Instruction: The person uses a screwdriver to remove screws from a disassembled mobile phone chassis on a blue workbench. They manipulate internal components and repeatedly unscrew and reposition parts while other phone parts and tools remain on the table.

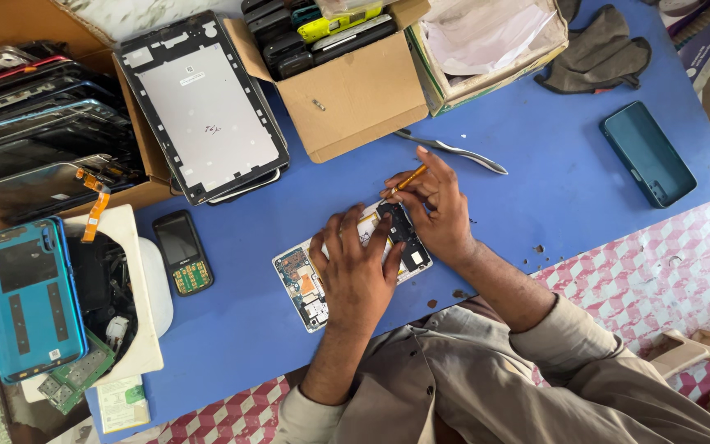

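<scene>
My left hand [357,275] flat, fingers spread, pinning the opened phone [347,263] (circuit board exposed); right hand [437,210] beside it, fingers pinching an orange screwdriver [408,178]; tweezers [454,150] beyond the phone

On the blue bench [552,189] lie metal tweezers [454,150], a teal phone case [648,153], a small keypad phone [182,251] and a grey tablet back [200,107] leaning against a cardboard box [355,94] of handsets.
</scene>
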